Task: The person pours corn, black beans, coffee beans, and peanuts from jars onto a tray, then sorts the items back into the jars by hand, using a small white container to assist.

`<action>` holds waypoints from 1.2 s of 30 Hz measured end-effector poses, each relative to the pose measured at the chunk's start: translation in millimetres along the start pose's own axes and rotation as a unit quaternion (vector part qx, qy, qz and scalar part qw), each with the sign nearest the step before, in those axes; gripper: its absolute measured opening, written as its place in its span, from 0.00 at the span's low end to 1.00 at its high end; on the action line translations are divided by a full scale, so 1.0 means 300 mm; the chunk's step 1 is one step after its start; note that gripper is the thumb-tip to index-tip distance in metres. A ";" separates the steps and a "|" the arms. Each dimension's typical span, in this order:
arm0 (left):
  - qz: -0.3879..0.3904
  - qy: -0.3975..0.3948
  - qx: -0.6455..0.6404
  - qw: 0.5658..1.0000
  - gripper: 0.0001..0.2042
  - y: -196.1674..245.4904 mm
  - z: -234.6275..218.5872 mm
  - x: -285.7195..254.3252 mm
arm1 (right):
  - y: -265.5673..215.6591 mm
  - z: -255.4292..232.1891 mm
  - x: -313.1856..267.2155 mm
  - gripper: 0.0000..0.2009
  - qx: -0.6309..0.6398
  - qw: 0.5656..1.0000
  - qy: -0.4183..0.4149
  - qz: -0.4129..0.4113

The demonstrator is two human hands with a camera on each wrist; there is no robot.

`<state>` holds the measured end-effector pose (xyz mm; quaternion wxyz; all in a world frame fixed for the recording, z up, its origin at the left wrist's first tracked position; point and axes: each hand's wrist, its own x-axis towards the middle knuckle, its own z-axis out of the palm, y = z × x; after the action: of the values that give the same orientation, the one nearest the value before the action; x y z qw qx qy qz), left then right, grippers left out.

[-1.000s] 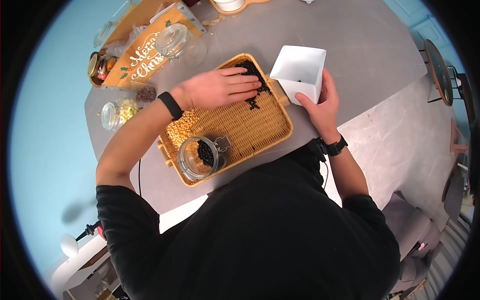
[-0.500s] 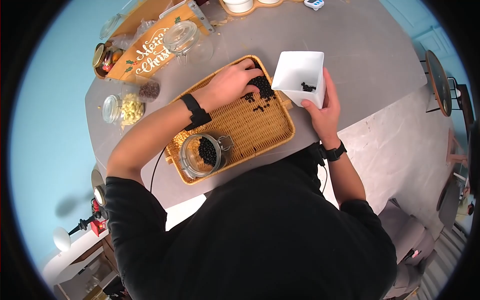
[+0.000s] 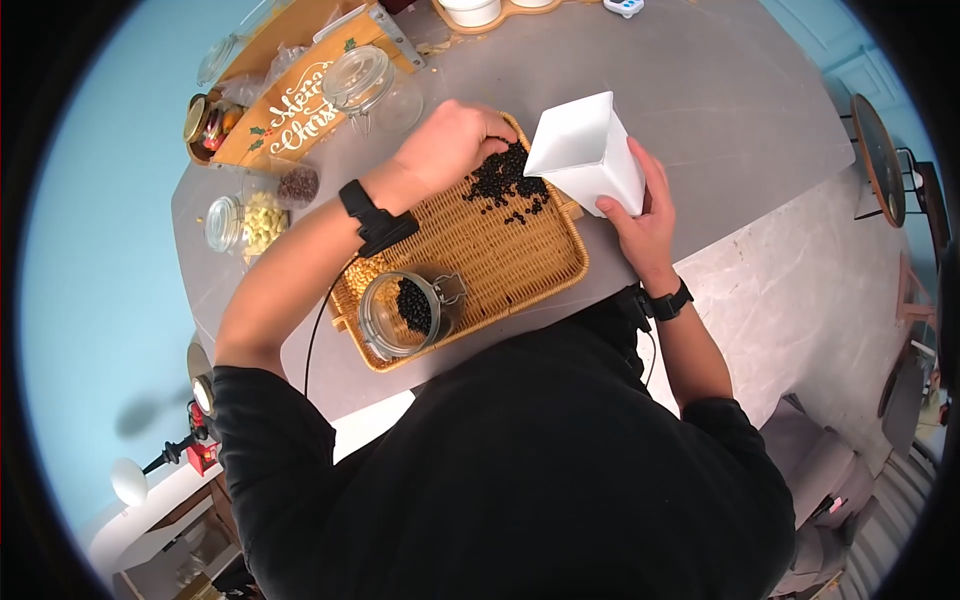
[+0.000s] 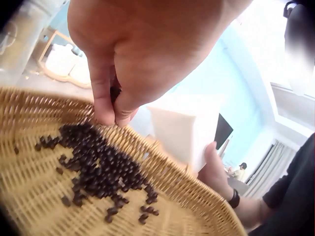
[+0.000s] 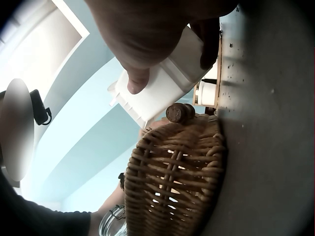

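Observation:
Over the far corner of the wicker tray (image 3: 480, 262), my left hand (image 3: 452, 148) has its fingers drawn together. In the left wrist view, dark beans show between the thumb and fingers of this hand (image 4: 133, 54). Below it, a loose patch of black beans (image 3: 505, 178) is spread on the tray. My right hand (image 3: 650, 215) grips a white square tub (image 3: 590, 150) beside the tray's right end, its mouth tilted toward the tray. The tub's lower inside is hidden. A glass clip-top jar (image 3: 395, 315) with black beans lies on its side at the tray's near left, next to yellow corn kernels (image 3: 366, 275).
A wooden Christmas crate (image 3: 300, 105) and an open glass jar (image 3: 375, 90) stand at the back left. Further left are a jar of pale pieces (image 3: 262, 220) and a jar of dark red beans (image 3: 298, 184). White bowls (image 3: 470, 10) sit on a board at the back.
My left hand has gone from flat over the black beans to fingers gathered, and has lifted slightly toward the back. The white tub has tipped further left, and the beans inside no longer show.

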<state>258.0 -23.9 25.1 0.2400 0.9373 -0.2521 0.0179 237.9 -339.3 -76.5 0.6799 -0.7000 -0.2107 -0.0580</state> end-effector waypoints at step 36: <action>-0.092 -0.190 -0.091 0.973 0.12 -0.058 0.035 -0.057 | 0.027 0.000 -0.013 0.49 0.073 0.997 -0.001 0.034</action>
<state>250.4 -7.6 5.5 0.2724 0.9170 -0.2065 -0.2055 237.5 -340.0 -85.6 0.7303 -0.6556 -0.1913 -0.0187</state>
